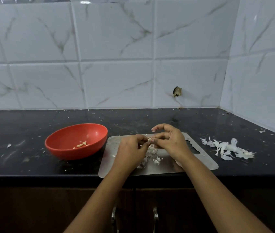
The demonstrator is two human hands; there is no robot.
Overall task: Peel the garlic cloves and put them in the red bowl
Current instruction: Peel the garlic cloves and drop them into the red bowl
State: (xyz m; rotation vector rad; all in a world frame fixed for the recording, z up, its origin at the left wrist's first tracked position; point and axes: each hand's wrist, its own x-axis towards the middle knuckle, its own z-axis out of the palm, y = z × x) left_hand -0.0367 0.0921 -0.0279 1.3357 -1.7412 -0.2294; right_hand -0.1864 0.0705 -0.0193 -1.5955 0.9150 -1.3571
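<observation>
Fingers (pixel 161 135) pinching garlic clove (pixel 149 139), steel board (pixel 200 158), black countertop (pixel 32 120), marble-tiled walls (pixel 116 47)

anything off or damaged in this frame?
Yes: there is a jagged hole in the wall tile, with cracks running from it. A heap of garlic skins lies on the countertop right of the steel board.
</observation>
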